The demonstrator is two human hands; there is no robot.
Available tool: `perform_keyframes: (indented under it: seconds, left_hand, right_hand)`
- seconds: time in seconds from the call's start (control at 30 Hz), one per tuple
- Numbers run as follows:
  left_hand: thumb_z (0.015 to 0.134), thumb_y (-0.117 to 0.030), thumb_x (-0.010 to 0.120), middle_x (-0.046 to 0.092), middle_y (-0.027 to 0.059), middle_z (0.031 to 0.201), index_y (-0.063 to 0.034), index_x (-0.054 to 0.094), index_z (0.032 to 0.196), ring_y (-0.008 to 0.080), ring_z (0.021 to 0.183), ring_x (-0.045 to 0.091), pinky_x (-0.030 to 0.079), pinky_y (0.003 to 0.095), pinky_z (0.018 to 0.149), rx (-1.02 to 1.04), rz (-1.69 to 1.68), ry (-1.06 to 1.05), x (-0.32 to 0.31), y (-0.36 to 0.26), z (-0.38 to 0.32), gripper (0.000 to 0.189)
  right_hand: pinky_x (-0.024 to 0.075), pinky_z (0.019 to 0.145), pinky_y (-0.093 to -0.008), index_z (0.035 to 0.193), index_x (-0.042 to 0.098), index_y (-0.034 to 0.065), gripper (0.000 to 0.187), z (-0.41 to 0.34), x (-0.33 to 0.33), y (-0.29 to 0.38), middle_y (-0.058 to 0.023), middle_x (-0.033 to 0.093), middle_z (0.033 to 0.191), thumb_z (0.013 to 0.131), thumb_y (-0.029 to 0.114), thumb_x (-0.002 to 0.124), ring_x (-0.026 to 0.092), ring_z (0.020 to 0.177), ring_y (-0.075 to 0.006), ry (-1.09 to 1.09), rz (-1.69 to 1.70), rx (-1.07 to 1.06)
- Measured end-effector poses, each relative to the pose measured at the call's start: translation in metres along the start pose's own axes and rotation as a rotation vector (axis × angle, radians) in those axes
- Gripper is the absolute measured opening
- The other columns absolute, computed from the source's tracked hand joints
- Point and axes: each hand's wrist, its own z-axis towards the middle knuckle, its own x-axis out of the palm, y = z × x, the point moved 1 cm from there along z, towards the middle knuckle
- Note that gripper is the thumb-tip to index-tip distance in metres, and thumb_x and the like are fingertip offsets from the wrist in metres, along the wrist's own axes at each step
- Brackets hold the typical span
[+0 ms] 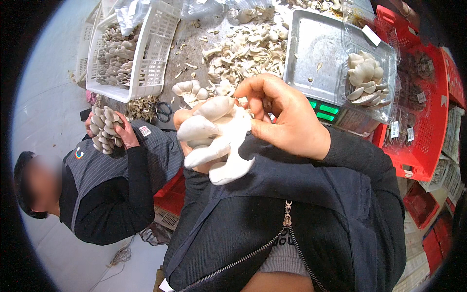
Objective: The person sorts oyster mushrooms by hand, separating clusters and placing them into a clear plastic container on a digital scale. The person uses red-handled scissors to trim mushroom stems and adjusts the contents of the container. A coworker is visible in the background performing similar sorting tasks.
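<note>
In front of my chest is a pale oyster mushroom cluster (230,137) with several thick caps. My left hand (181,117) supports it from behind, mostly hidden by the caps. The thumb and curled fingers of my right hand (292,118) pinch at the cluster's stem base; what lies inside those fingers is partly hidden. Just beyond my left hand, a smaller mushroom clump (190,90) rests on the metal table (188,47). Past my right hand lies a pile of loose mushrooms and trimmings (251,51).
On the right, a weighing scale (315,54) with a lit green display bears a clear plastic tray (390,106) of mushrooms. A red crate (434,120) holds packed trays. A white crate (155,47) of mushrooms, scissors (163,111) and a co-worker (109,189) holding a cluster are left.
</note>
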Motion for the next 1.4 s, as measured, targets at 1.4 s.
perform_keyframes:
  seconds: [1.4]
  left_hand:
    - [0.074,-0.042,0.058,0.049,0.0216,0.125,-0.0052,0.043,0.13,0.0389,0.114,0.048,0.049,0.0576,0.08,-0.799,-1.066,-0.619,-0.073,0.023,-0.024,0.068]
  right_hand:
    - [0.0452,0.086,-0.0425,0.101,0.062,0.0081,0.036,0.124,-0.059,-0.043,-0.0092,0.058,0.111,0.069,0.02,0.074,0.05,0.111,-0.0262,-0.171,-1.481,-0.438]
